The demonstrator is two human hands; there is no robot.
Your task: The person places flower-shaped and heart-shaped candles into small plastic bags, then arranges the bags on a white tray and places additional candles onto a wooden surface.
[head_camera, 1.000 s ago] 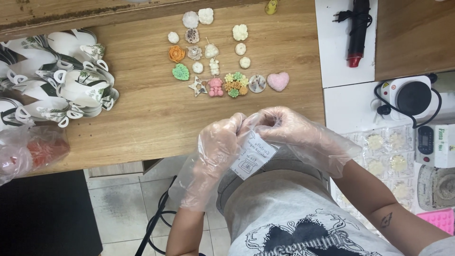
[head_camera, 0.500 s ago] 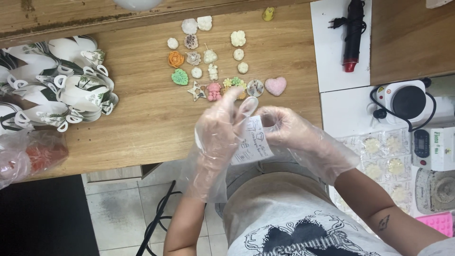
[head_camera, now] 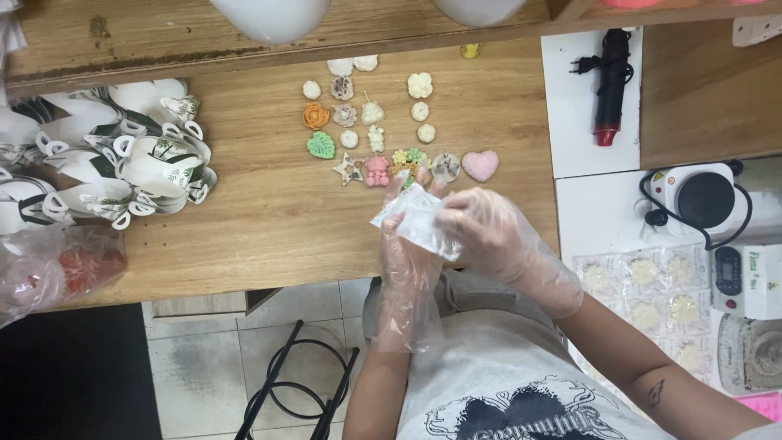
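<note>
At the far left, a heap of white paper cups with green leaf prints (head_camera: 122,159) is lying on the wooden surface (head_camera: 261,212), with a crumpled clear bag holding something red (head_camera: 57,273) sitting just below it at the surface's edge. Toward the middle, a cluster of small moulded wax shapes (head_camera: 383,122) is spreading out in loose rows: an orange rose, a green leaf, a star, a pink bear and a pink heart among pale ones. Just below them the person's left hand (head_camera: 407,253), in a loose clear glove, is pinching a small clear packet with a white paper label (head_camera: 411,216), its fingers closing on the lower edge. The right hand (head_camera: 489,232), gloved the same, is gripping the packet's right side, fingers clamped on it. The packet is hanging tilted above the surface's near edge, crinkled and see-through. Further right, a black heat tool with a red tip (head_camera: 609,81) is lying on a white board.
</note>
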